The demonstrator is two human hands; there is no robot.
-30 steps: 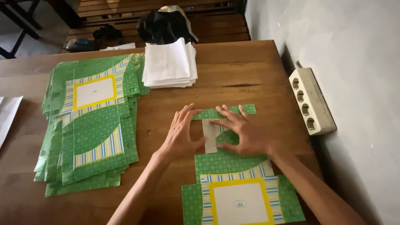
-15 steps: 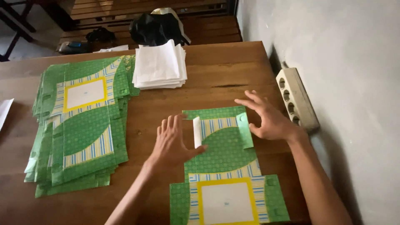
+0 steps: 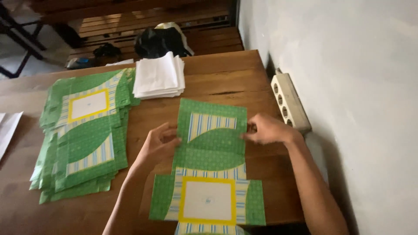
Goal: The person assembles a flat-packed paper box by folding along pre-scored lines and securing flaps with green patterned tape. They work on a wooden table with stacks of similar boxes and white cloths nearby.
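Green patterned paper, a flat printed sheet, is lying open on the wooden table right in front of me, and I'm working it with both hands. My left hand is sitting at the sheet's nine o'clock edge, fingers curled and pinching that side border. My right hand is over at three o'clock, fingertips closed on the opposite edge of the upper panel. That upper panel is showing blue-and-yellow stripes above a curved green field; down at six o'clock the sheet is widening into a white square framed in yellow, with green flaps on either side.

Off at nine o'clock from my hands, a stack of matching green sheets is spreading across the table, well apart from the one I'm holding. At eleven o'clock a pile of white folded papers is resting just beyond that stack's far corner. At two o'clock a beige power strip is lying along the grey wall, near my right hand but not touching it. At twelve o'clock, beyond the table's far edge, a dark bag is resting on a slatted bench.
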